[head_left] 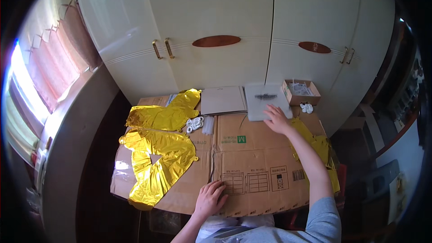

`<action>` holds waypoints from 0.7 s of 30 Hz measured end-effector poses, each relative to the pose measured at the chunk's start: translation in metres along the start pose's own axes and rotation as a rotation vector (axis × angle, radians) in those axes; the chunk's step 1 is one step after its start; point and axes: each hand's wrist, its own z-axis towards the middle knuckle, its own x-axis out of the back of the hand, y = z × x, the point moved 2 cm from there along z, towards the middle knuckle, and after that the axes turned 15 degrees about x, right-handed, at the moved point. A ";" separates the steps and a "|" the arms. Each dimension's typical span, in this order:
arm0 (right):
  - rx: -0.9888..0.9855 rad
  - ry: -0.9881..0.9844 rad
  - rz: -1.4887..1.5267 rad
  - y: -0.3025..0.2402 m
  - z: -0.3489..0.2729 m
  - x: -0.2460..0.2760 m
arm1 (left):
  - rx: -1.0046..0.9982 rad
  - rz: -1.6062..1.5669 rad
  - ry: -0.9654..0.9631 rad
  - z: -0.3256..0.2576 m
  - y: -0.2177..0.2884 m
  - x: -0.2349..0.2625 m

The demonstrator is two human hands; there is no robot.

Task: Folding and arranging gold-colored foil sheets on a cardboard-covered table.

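Observation:
My right hand (276,118) reaches to the far right of the cardboard-covered table, its fingers spread over the near part of a pale translucent plastic packet (256,106). Whether the fingertips touch the packet I cannot tell. A dark patch of fine marks shows on its far half. Close to the front edge, my left hand (211,199) lies on the flattened brown cardboard (252,157), fingers loosely stretched and holding nothing. Two flat gold foil balloons, one farther (168,112) and one nearer (168,159), lie on the left side.
Small white rolls (194,124) and a clear plastic bundle (208,125) sit beside the foil. Grey-brown sheets (222,100) are stacked at the back. At the back right stands an open box (302,92) of clear pieces, near a white bundle (307,108). More gold foil (321,148) lies right, partly behind my forearm.

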 end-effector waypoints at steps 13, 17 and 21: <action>0.485 0.023 0.277 -0.232 -0.002 0.017 | 0.294 0.241 0.263 0.035 -0.127 0.049; 0.475 0.041 0.410 -0.276 0.014 -0.021 | 0.236 0.265 0.212 0.029 -0.127 0.060; 0.463 0.107 0.509 -0.299 0.025 -0.066 | 0.152 0.287 0.308 0.016 -0.131 0.054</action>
